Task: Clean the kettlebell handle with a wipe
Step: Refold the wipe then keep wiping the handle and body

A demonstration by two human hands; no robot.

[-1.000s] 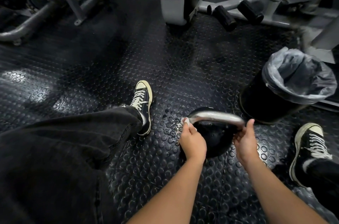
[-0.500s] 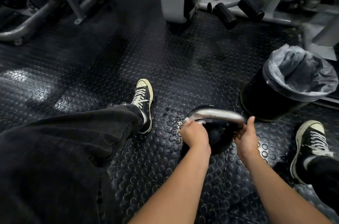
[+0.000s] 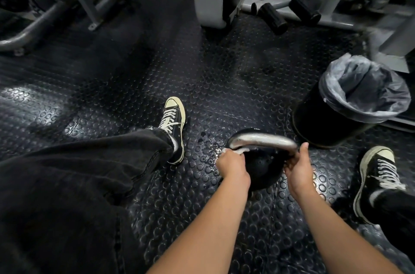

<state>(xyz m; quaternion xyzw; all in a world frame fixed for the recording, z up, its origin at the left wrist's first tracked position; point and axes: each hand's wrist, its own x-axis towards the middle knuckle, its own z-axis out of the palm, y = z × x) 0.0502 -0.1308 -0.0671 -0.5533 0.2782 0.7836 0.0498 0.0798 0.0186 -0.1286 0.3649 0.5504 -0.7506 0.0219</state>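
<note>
White wipe [image 3: 233, 151] (silver handle [image 3: 265, 140])

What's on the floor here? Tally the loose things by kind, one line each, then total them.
Kettlebell: 1
Wipe: 1, held in the left hand against the kettlebell handle
Lined trash bin: 1
Sneakers: 2
Total: 5

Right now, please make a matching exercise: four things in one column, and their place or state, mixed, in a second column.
1. wipe
2. kettlebell handle
3. trash bin
4. right hand

a. lined with a plastic bag
b. grips the handle's right end
c. silver, arched over the black ball
d. pinched in the left hand

Pairs: 1-d, 2-c, 3-a, 4-b
</note>
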